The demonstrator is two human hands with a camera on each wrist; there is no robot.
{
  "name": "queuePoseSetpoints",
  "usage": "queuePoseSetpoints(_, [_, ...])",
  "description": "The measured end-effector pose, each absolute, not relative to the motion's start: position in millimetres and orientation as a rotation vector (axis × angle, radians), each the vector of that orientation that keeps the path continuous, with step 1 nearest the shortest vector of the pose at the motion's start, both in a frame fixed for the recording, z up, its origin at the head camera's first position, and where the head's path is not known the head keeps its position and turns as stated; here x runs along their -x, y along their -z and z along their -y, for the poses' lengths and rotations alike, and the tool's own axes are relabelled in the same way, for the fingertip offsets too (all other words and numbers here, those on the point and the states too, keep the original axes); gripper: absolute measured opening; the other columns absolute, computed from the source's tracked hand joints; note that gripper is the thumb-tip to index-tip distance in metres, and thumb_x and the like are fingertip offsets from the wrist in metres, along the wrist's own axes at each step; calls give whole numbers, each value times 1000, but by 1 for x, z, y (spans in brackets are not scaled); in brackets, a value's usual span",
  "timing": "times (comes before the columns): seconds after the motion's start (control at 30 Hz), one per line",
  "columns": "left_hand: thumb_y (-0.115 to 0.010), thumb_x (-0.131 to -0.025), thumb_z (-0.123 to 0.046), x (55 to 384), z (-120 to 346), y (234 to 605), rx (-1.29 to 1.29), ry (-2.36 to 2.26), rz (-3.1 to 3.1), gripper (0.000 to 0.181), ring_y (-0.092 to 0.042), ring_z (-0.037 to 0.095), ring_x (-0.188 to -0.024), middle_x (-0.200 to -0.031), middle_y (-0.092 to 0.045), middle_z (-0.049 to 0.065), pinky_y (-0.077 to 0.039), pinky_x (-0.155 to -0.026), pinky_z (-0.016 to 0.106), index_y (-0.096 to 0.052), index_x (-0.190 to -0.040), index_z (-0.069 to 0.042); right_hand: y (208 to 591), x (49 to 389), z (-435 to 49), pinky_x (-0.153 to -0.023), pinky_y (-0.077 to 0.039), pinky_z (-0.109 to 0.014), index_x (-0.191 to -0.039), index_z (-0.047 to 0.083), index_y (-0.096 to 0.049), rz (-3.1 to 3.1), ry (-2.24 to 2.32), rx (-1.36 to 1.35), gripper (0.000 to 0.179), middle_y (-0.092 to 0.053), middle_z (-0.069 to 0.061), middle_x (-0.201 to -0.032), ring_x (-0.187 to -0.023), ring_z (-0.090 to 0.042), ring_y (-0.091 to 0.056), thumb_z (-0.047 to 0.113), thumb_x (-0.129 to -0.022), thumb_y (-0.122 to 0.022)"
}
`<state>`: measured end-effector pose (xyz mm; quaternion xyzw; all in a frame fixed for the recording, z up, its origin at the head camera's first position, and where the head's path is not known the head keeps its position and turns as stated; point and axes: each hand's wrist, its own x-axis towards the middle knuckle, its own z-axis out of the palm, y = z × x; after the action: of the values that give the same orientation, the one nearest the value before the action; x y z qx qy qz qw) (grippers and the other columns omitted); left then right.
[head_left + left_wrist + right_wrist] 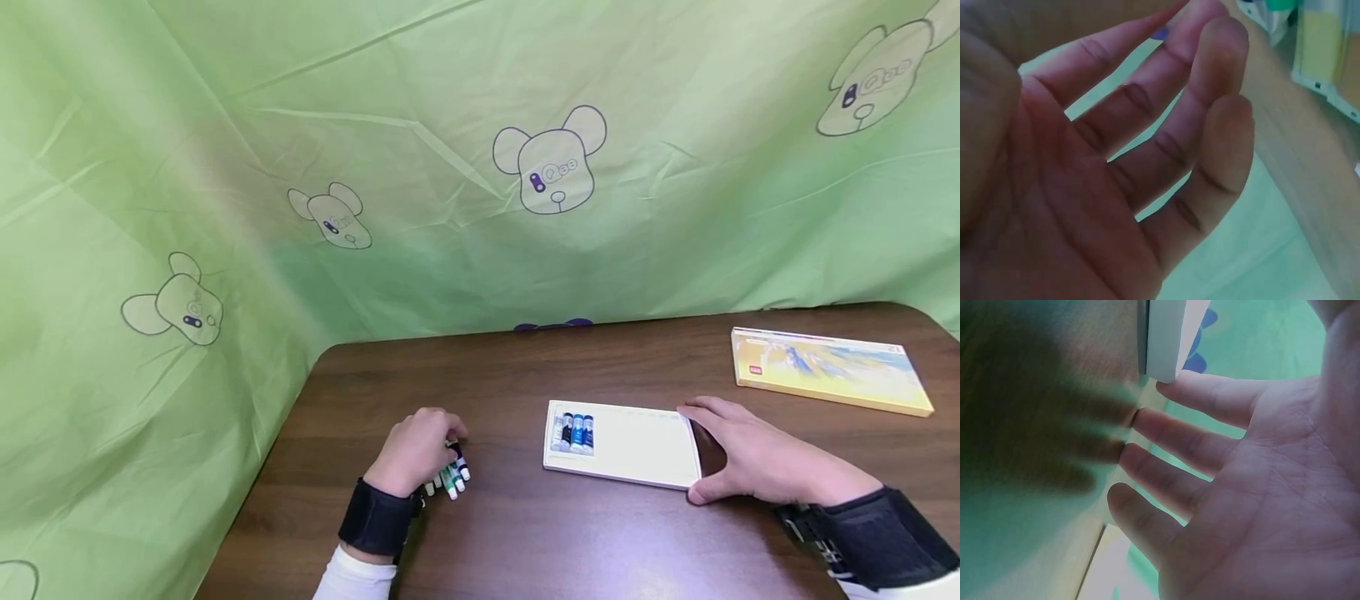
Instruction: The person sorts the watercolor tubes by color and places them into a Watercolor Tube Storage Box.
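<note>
My left hand [420, 447] reaches down over a small cluster of paint tubes [452, 480] with white caps, green and dark blue among them. Its fingers bend in the left wrist view, where crimped tube ends [1322, 56] show at the upper right. The fingertips are right at the dark tube, but I cannot tell whether they pinch it. My right hand [738, 454] spans the right end of a white tray [637, 442], thumb at the near corner and index finger at the far one. Several tubes [577, 432], blue, black and white, lie in the tray's left end.
A yellow flat box [828, 369] with a painted cover lies at the back right of the brown wooden table [495, 546]. A green curtain [420, 275] printed with bear heads hangs behind the table and along its left side.
</note>
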<state>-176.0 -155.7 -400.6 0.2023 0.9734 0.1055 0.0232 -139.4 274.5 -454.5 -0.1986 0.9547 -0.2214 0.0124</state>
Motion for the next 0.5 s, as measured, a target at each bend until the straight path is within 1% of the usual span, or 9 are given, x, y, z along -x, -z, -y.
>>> queuePoseSetpoints(0.1, [-84,-81,-4,177,154,403,-650,-317,-2997,19,-73,20,-91,-94,-77,1,-58,-74,43,-81,-98,-14,455,139,-275,-102,-46,-67,-145,-7,-53,-2975,693,617,109,-50,-32,-148,-133,-53,-50,48,-62,-96])
queuePoseSetpoints(0.27, [-88,-80,-10,178,151,408,-673,-318,-2999,14,-69,16,-81,-85,-74,-2,-55,-67,40,-79,-88,-16,455,139,-275,-103,-46,-66,-145,-7,-53,-2978,690,621,110,-51,-32,-148,-133,-52,-51,49,-61,-97])
queuePoseSetpoints(0.37, [-88,-81,-11,178,151,410,-687,-314,-3012,13,-67,14,-78,-82,-72,-4,-54,-65,39,-77,-83,-17,455,140,-274,-102,-46,-66,-145,-7,-53,-2977,690,624,110,-51,-31,-148,-133,-52,-51,49,-61,-97])
queuePoseSetpoints(0.5, [-87,-83,-11,179,150,411,-703,-305,-3026,13,-65,12,-77,-80,-71,-5,-53,-64,37,-75,-81,-18,455,140,-275,-102,-46,-66,-145,-7,-53,-2975,695,626,110,-50,-31,-148,-133,-52,-51,49,-62,-97])
